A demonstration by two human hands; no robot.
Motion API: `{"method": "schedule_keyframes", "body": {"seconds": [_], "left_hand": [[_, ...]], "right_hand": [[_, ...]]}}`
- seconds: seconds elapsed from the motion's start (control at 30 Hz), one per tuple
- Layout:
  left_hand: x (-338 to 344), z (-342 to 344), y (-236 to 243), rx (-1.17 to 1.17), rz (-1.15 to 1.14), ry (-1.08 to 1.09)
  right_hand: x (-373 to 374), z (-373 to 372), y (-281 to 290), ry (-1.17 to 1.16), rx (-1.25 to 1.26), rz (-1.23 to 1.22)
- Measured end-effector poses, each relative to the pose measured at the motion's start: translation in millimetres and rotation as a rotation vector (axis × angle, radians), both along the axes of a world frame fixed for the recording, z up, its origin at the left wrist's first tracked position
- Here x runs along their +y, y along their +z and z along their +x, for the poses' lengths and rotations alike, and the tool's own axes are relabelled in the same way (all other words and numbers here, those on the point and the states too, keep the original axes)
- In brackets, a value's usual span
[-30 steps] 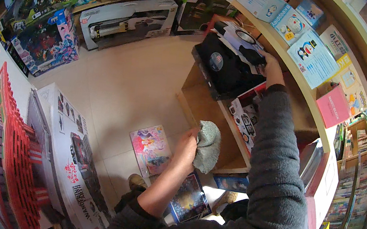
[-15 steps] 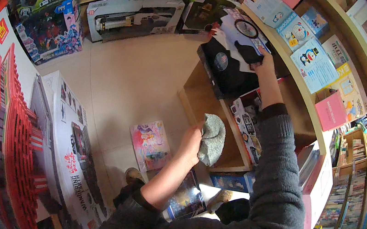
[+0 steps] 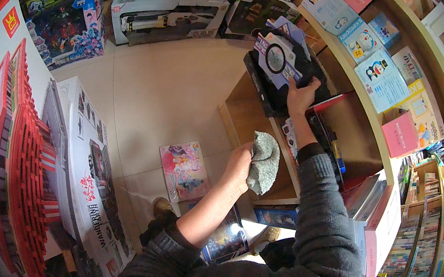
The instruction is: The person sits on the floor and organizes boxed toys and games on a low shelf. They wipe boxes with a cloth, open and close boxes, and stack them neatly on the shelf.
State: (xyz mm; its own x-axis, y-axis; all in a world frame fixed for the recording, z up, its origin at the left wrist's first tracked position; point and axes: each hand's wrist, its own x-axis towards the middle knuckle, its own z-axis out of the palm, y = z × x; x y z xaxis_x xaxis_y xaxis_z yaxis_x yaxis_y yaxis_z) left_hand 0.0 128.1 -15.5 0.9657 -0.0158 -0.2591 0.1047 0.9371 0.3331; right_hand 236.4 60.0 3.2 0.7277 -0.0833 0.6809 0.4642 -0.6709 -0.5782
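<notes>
My left hand point(image 3: 239, 167) is closed around a folded grey-green cloth point(image 3: 264, 164), held in front of the wooden shelf unit. Farther off and to the right, my right hand point(image 3: 301, 97) grips the near edge of a flat purple-and-white package point(image 3: 277, 67) with a round black ring on it. Dark material lies beside and under its fingers; I cannot make out where the package ends. Beneath is a black box point(image 3: 260, 84), resting on top of the low shelf and partly covered by the package.
Shelves with blue-and-white boxes point(image 3: 379, 75) and a pink box point(image 3: 400, 133) curve along the right. On the floor lies a pink illustrated box point(image 3: 184, 170). Large toy boxes point(image 3: 167, 19) line the back; a tall white box point(image 3: 86, 165) stands left.
My right hand has moved left and slightly nearer, bringing the ringed package over the black box. A red-edged box now shows in the shelf opening. The cloth stays in my left hand.
</notes>
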Motion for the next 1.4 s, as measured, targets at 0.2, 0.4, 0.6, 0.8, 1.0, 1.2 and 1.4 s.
{"method": "schedule_keyframes", "body": {"seconds": [0.2, 0.4, 0.6, 0.8, 1.0, 1.2, 1.4], "left_hand": [[-2.6, -3.0, 3.0, 0.059, 0.022, 0.035], [2.5, -6.1, -0.3, 0.091, -0.032, 0.051], [0.1, -1.3, -11.4, -0.012, -0.051, -0.035], [-1.4, 4.4, -18.8, 0.016, 0.037, -0.065], [-3.3, 2.1, -23.2, 0.014, -0.015, 0.009], [-3.9, 1.8, -17.7, 0.041, -0.008, -0.006], [15.9, 22.1, -62.5, 0.020, 0.087, 0.188]], "right_hand": [[17.9, -20.3, -45.8, -0.132, 0.103, -0.012], [16.7, -34.8, -38.6, -0.175, -0.022, -0.176], [20.0, 0.5, 19.6, 0.057, -0.266, -0.626], [42.9, 60.2, 55.2, 0.176, 0.139, -0.630], [24.5, 41.6, 28.8, -0.031, 0.254, -0.749], [15.7, 12.9, 11.9, 0.077, -0.144, -0.533], [11.6, -67.5, -94.3, 0.325, 0.392, 0.070]]}}
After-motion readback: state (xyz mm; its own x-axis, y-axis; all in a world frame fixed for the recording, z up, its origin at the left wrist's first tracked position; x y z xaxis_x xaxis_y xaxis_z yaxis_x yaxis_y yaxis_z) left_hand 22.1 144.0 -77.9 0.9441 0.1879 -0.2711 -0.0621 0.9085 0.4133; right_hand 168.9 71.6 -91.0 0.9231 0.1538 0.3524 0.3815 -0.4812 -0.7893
